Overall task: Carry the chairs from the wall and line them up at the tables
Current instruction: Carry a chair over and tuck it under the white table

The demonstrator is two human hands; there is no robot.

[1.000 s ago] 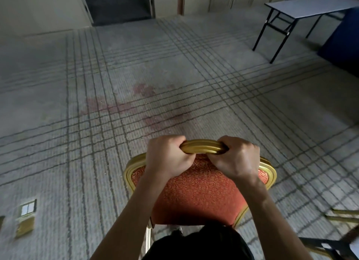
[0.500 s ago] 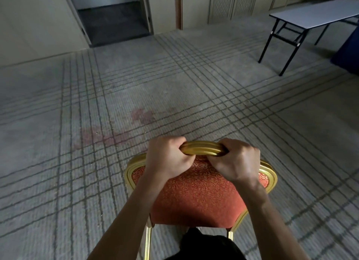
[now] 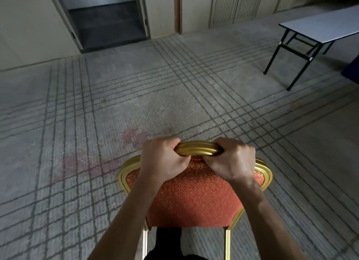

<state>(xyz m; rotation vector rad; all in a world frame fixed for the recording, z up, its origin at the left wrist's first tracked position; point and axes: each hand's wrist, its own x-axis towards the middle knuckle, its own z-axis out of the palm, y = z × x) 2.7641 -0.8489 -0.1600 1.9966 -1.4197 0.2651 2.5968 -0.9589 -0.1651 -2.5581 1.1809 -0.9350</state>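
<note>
- The left hand and the right hand both hold the top rail of one chair. They are near each other, with a short bare piece of the gold rail between them.
- The fingers of the left hand are curled over the far side of the rail and grasp it tightly. The fingers of the right hand grasp it in the same way. Both thumbs press on the near side of the rail.
- The chair has a gold frame and a back cushion of orange-red patterned cloth. It is seen from behind and from above.
- Two gold legs go down at the bottom of the view. Their feet are out of view, so I cannot tell if the chair touches the floor.
- The chair is at the near edge of the floor, about in the middle, just in front of the person's body.
- The floor is a grey carpet with dark crossing lines. A reddish stain lies just beyond the left hand.
- A counter with a pale top and black folding legs stands near the far right corner of the floor, well apart from the chair.
- At the far edge of the floor, towards the left, there is a doorway with a darker floor inside. A panelled wall is to its right.
</note>
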